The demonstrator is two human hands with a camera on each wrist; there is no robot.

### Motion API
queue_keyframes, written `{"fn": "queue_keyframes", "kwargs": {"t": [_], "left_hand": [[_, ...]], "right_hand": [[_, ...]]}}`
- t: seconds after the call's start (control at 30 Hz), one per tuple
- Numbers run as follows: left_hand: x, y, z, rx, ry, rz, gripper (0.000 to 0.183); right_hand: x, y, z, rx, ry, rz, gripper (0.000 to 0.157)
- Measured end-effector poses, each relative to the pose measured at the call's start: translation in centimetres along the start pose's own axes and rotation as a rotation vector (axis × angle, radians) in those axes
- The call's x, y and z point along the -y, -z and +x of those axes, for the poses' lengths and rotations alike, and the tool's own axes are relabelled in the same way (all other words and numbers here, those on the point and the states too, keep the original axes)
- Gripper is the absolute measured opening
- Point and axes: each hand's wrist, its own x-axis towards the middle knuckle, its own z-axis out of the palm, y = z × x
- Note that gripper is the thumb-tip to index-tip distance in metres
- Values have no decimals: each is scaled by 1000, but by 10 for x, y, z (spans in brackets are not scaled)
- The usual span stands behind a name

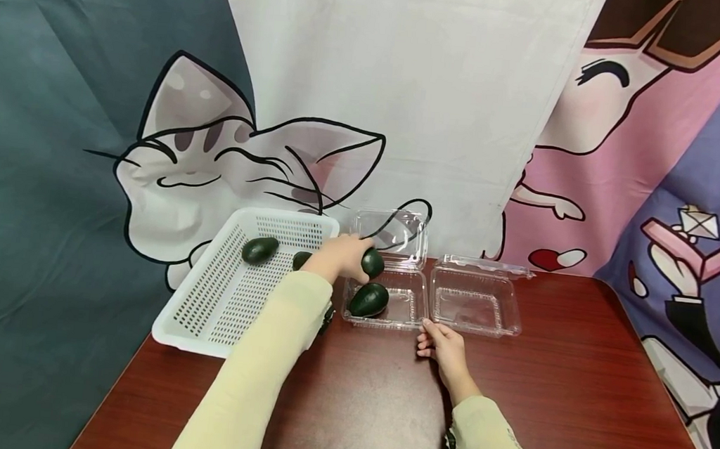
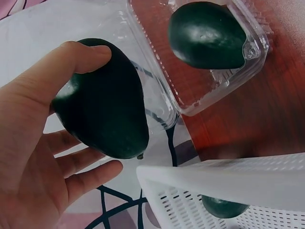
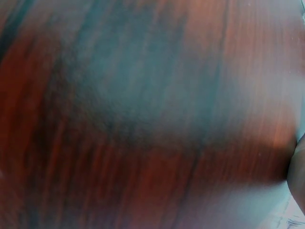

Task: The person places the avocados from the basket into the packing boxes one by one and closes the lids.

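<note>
Mid-frame in the head view, the left hand point(image 1: 345, 254) curls round the held avocado point(image 1: 372, 263), over a clear container point(image 1: 407, 301) (the second avocado point(image 1: 369, 301) lies inside); lower right, the right hand point(image 1: 445, 347) pinches the container's near corner.

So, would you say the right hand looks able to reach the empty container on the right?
Probably yes: the right hand pinches the corner of the neighbouring container, but nothing visible blocks its way to the open rightmost container.
</note>
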Motion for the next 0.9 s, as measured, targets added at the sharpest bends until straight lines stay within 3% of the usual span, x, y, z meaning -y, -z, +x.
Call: {"fn": "queue_keyframes", "kwargs": {"t": [0.37,0.6,0.9], "left_hand": [[-7,-9,8,-45,-78,52,72],[-7,-11,7,-54,-87,40,69],[-10,-13,8,-76,-108,50,70]], "right_hand": [[2,2,1,28,-38,18,32],[1,4,1,37,-31,22,32],[2,5,1,54,-30,44,9]]}}
